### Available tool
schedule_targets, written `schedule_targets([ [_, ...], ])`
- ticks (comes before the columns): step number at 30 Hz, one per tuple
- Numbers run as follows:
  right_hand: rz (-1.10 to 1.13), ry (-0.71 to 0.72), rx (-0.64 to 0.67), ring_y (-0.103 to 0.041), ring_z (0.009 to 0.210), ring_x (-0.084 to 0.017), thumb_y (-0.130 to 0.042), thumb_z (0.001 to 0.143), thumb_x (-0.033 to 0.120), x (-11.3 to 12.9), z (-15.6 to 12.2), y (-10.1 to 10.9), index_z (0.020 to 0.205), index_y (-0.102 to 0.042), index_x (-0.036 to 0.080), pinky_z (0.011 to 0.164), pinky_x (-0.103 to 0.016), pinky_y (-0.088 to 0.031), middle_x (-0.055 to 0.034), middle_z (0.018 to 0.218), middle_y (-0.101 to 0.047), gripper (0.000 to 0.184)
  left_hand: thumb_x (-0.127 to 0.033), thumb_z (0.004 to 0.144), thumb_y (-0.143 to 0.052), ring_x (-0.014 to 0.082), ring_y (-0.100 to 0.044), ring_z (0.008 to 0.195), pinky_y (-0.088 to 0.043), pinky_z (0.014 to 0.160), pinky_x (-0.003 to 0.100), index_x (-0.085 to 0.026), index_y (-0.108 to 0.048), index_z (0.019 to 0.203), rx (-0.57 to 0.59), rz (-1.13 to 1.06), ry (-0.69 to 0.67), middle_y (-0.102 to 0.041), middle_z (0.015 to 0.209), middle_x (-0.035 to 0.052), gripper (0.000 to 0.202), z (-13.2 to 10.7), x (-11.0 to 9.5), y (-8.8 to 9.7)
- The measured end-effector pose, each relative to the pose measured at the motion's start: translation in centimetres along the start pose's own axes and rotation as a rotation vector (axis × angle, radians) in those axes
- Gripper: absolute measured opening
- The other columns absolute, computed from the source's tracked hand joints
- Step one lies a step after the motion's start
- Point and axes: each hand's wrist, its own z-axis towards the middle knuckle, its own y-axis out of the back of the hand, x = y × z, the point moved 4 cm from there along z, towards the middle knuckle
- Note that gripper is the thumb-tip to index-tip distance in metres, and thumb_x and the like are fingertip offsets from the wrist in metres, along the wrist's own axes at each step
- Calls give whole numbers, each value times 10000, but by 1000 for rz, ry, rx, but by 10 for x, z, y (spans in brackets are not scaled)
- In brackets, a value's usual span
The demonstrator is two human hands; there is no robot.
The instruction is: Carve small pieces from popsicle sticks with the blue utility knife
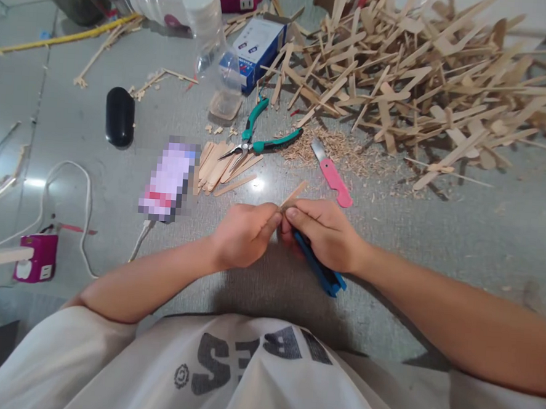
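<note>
My left hand (246, 235) pinches a wooden craft stick (296, 193), whose free end points up and away from me. Up against it, my right hand (327, 232) is closed around a long blue tool (319, 269) that looks like a utility knife. The tool's rear end sticks out below the palm, while its front end is hidden by my fingers. Just beyond my right hand lies a pink folding knife (334, 177) with its blade out. Past my left hand are several loose craft sticks (214, 170), with green-handled pliers (254, 135) resting on them.
A big heap of joined craft sticks (414, 83) fills the back right, with wood shavings (332, 149) in front. A blue-white box (255, 49) and a clear bottle (212, 53) stand behind. Leftward are a charging phone (167, 182), a black case (120, 116) and a purple plug adapter (41, 258).
</note>
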Motion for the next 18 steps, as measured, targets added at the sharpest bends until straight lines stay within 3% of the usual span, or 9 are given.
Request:
schedule_targets([
  [3,33,-13,-5,-567,427,-103,-670,1044,466,3,0,-2,734,-622,203,427,-231,-420,4,603,-651,409,-351,1146,-479,113,-505,561,-382,607,263,-212,-624,775,-47,-172,23,-594,619,-32,422,2,0,2],
  [7,67,-19,-84,-582,428,-109,-662,1035,433,7,0,-2,740,-622,206,424,-230,-437,2,601,-659,373,-419,1136,-544,104,-464,559,-348,557,262,-210,-580,741,-132,-315,181,-539,600,-39,449,1,6,0],
  [13,131,-83,-162,-589,449,-114,-648,1025,372,7,-1,-1,757,-671,183,415,-242,-452,-30,645,-697,329,-534,1128,-608,103,-471,492,-355,490,243,-215,-658,1076,-175,-588,254,-565,587,-72,327,-3,10,-10],
  [18,215,-99,-193,-589,428,-133,-652,985,307,8,0,-1,894,-538,259,379,-236,-439,16,640,-733,154,-534,1123,-637,99,-505,456,-369,470,230,-241,-565,1079,-213,-589,280,-639,591,-69,305,-6,11,-8],
])
